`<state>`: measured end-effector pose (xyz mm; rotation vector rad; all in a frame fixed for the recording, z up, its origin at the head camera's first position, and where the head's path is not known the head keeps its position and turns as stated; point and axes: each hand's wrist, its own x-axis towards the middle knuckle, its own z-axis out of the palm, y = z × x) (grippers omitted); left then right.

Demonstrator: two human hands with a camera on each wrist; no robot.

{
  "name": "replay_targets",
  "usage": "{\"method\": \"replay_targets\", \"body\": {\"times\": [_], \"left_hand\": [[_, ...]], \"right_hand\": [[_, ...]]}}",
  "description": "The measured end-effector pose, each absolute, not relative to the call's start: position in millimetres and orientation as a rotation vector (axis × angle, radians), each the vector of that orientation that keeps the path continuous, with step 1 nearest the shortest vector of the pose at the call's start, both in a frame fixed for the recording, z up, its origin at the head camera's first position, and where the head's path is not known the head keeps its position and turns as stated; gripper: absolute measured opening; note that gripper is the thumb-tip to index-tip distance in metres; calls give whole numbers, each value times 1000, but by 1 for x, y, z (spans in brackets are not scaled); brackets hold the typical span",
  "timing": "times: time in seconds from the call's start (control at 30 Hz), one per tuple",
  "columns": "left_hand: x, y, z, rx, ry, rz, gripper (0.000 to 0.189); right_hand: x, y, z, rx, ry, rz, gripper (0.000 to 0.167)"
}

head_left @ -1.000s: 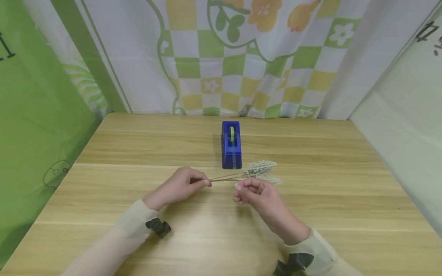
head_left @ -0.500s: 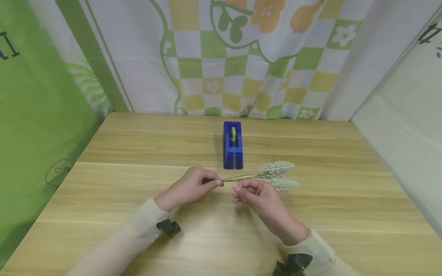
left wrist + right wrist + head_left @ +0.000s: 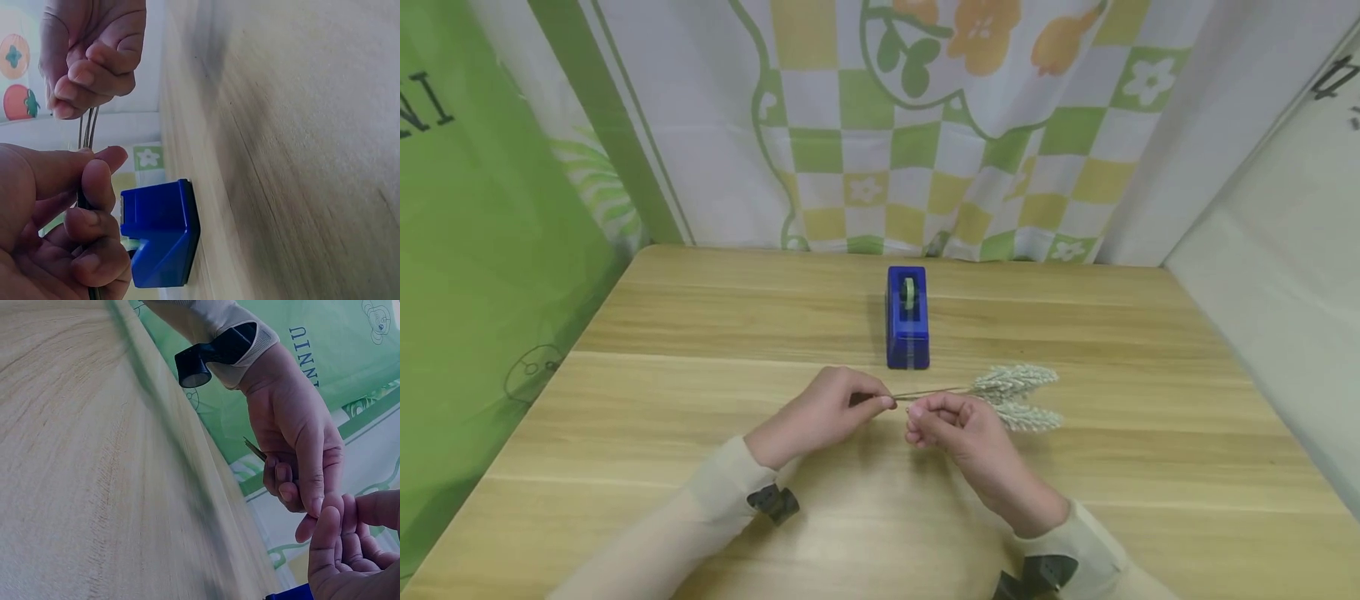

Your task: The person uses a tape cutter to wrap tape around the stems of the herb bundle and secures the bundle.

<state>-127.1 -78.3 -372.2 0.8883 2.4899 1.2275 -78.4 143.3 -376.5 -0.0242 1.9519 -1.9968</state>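
Note:
My left hand (image 3: 831, 412) pinches the thin brown stems of dried wheat-like sprigs (image 3: 1015, 383) between thumb and fingers. Their pale fluffy heads point right, beyond my right hand in the head view. In the left wrist view several stems (image 3: 89, 125) run from the left fingertips toward the right hand (image 3: 94, 59), and cut ends (image 3: 253, 449) stick out behind the left hand in the right wrist view. The right hand (image 3: 966, 433) has curled fingers, with thumb and forefinger pinched close beside the left fingertips. A tiny shiny scrap shows at its tips; I cannot tell what it is.
A blue tape dispenser (image 3: 907, 321) with a roll of tape stands on the wooden table (image 3: 737, 317), beyond the hands. A patterned curtain (image 3: 917, 125) hangs behind the table, with a green cloth (image 3: 475, 233) to the left and a white one (image 3: 1285, 217) to the right.
The left hand has moved right, carrying the stems, so the wheat heads now lie farther right past the right hand. The right hand has stayed nearly still.

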Motion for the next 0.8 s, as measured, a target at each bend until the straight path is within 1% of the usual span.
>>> {"method": "replay_targets", "body": {"times": [0.27, 0.53, 0.6, 0.73, 0.8], "left_hand": [[-126, -73, -371, 855, 2509, 1237, 21], [-128, -70, -370, 893, 2520, 1256, 22], [-128, -70, -370, 909, 2522, 1256, 22], [-128, -68, -370, 941, 2521, 1250, 21], [-128, -67, -370, 955, 2515, 1246, 21]], "right_hand": [[-78, 145, -378, -26, 1948, -2017, 16], [-76, 146, -378, -21, 1963, -2024, 26], [-76, 147, -379, -21, 1954, -2030, 26], [-76, 149, -380, -24, 1909, -2048, 19], [-76, 149, -381, -3, 1894, -2048, 21]]}}
